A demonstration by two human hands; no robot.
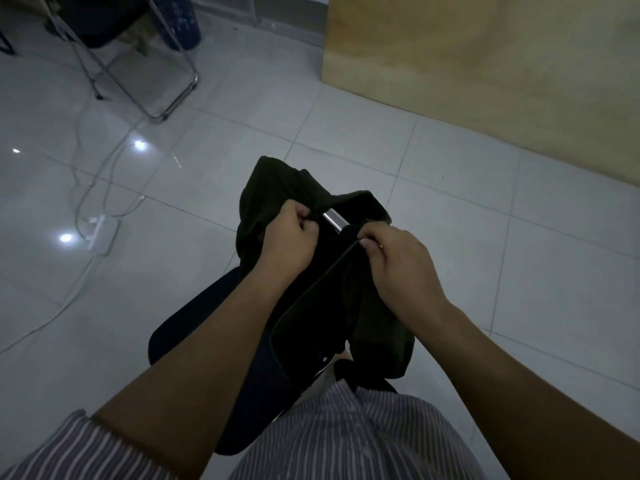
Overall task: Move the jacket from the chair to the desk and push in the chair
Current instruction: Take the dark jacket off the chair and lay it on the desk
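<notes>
1. The scene is dim and grey, with soft grain throughout.
2. Left of the left hand (289, 237), three small white glare spots shine on the glossy floor tiles (180, 188).
3. Between both hands, the dark jacket (277, 192) loses detail in shadow.
4. Lines bend near the frame's edges.

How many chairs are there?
2. One chair right below, draped with the dark jacket both hands grip; another folding chair at top left. More may be out of view.
</notes>
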